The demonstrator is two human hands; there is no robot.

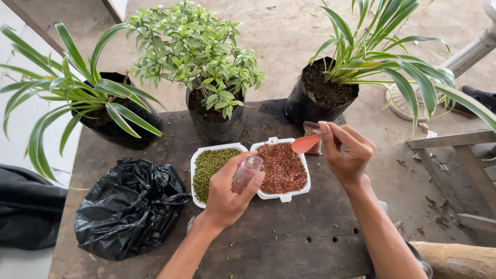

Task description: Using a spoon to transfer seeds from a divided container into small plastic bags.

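My left hand [227, 194] grips a small clear plastic bottle [246, 173], tilted over a white foam clamshell tray [281, 197]. The bottle holds some reddish grains. The tray's left half is filled with green beans [209, 165] and its right half with red-brown grains [283, 168]. My right hand [347, 152] holds a small orange spoon [306, 143] just above the far edge of the red-brown grains, bowl pointing left. A small clear bag of reddish grains [311, 129] lies behind the spoon.
The tray sits on a dark wooden table [289, 243]. Three potted plants in black bags stand at its far side: striped-leaf ones left [111, 121] and right [323, 95], a bushy one [214, 116] in the middle. A full black plastic bag [129, 206] lies at left.
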